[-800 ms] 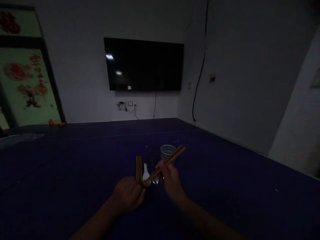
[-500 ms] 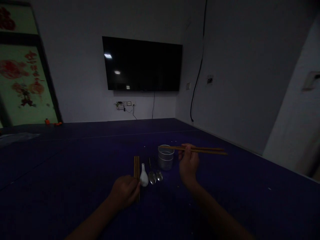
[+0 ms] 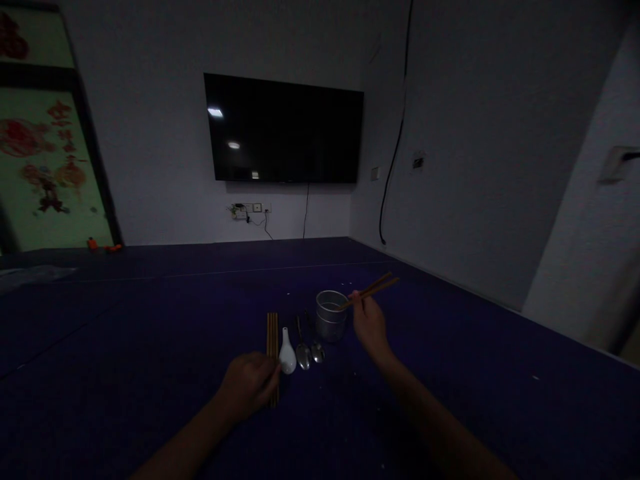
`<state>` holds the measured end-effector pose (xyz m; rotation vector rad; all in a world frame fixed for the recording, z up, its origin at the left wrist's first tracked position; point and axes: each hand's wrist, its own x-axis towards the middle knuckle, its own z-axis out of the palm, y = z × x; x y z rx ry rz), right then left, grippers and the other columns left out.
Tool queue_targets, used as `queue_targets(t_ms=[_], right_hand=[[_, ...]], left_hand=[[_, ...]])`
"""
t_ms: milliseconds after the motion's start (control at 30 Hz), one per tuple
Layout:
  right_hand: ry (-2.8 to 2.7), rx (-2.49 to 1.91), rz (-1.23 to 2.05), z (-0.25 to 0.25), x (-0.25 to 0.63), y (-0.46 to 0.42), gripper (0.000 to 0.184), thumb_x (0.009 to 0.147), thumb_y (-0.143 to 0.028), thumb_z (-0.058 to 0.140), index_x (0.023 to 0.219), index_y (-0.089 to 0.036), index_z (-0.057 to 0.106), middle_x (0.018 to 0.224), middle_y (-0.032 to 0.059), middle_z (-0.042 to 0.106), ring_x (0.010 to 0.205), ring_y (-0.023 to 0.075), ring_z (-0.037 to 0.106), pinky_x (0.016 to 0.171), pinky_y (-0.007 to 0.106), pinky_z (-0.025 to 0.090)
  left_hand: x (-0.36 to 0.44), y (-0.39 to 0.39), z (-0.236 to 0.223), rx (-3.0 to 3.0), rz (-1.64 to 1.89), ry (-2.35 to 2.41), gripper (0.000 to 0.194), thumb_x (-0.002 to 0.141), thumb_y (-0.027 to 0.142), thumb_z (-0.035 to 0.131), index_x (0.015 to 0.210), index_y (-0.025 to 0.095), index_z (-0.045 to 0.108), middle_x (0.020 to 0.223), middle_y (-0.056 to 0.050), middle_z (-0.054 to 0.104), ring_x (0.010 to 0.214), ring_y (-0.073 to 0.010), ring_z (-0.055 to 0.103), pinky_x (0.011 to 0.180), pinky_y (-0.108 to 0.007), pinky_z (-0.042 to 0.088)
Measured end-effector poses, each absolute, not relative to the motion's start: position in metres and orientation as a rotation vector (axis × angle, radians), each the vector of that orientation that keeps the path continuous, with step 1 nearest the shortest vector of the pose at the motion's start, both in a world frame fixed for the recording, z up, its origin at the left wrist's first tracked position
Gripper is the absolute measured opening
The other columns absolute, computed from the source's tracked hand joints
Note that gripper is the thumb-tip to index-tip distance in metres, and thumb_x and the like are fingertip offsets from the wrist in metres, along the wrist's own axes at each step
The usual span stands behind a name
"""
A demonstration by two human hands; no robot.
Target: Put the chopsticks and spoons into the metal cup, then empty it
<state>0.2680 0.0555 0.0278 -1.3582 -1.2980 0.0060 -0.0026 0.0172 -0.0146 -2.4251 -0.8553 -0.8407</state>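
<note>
My right hand (image 3: 369,323) grips a pair of wooden chopsticks (image 3: 384,286) at the right side of a silvery metal cup (image 3: 331,327). Their near ends slant down into the cup's mouth, and the other ends point up to the right. On the left, my left hand (image 3: 250,380) is closed over several wooden chopsticks (image 3: 273,332) lying side by side on the dark blue surface. Beside them lie a white soup spoon (image 3: 287,359) and two metal spoons, a larger one (image 3: 303,357) and a smaller one (image 3: 317,351) near the cup's base.
The dark blue surface (image 3: 175,313) reaches back to the wall, with small pale bits scattered on it. Clear plastic (image 3: 40,275) and orange objects (image 3: 92,244) lie at the far left. A television (image 3: 287,130) hangs on the wall, and a black cable (image 3: 393,173) runs down on its right.
The chopsticks in my right hand have swung from nearly level across the cup's rim to a slant, their left ends dipping into the cup. My left hand has stayed in place.
</note>
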Motion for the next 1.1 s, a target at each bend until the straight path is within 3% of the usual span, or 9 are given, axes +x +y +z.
queue_targets(t_ms=[333,733,933,1033,1100], right_hand=[[-1.436,-1.261,-0.069,0.014,0.273,0.077,0.054,0.089,-0.056,0.026,0.081,-0.018,0.063,0.094,0.0125,0.062,0.095,0.0242,0.054,0.086,0.039,0.038],[-1.34,-1.198,0.038,0.008,0.264,0.072,0.049,0.086,-0.054,0.037,0.108,-0.015,0.058,0.104,0.0134,0.06,0.101,0.0252,0.054,0.087,0.041,0.04],[-1.049,-1.115,-0.299,0.021,0.247,0.043,0.046,0.09,-0.04,0.037,0.13,-0.017,0.039,0.128,0.0156,0.042,0.11,0.0247,0.048,0.088,0.044,0.041],[-1.316,-0.938,-0.498,0.024,0.231,0.024,0.034,0.089,-0.028,0.04,0.122,-0.02,0.046,0.116,0.0113,0.052,0.108,0.0233,0.05,0.086,0.042,0.043],[-1.625,-0.79,-0.603,0.02,0.217,0.015,0.026,0.087,-0.019,0.042,0.111,-0.021,0.053,0.1,0.0081,0.06,0.096,0.0198,0.056,0.082,0.037,0.044]], left_hand=[[-0.001,0.019,-0.016,-2.46,-0.809,-0.878,0.03,0.088,0.021,0.035,0.072,0.017,0.059,0.06,-0.003,0.061,0.053,-0.0124,0.054,0.05,-0.023,0.035],[0.0,0.014,-0.008,-2.587,-0.547,-1.222,0.037,0.09,0.029,0.029,0.077,0.017,0.062,0.072,-0.006,0.066,0.065,-0.0157,0.059,0.06,-0.027,0.041],[0.004,0.012,0.002,-2.561,-0.413,-1.511,0.041,0.09,0.033,0.027,0.078,0.018,0.062,0.079,-0.007,0.068,0.072,-0.0173,0.062,0.065,-0.027,0.042],[0.005,0.012,0.005,-2.526,-0.319,-1.666,0.04,0.089,0.033,0.028,0.077,0.018,0.062,0.078,-0.007,0.068,0.072,-0.0183,0.062,0.064,-0.027,0.041],[0.004,0.013,0.005,-2.508,-0.269,-1.753,0.038,0.089,0.034,0.03,0.077,0.018,0.063,0.078,-0.007,0.068,0.072,-0.0187,0.063,0.063,-0.027,0.041]])
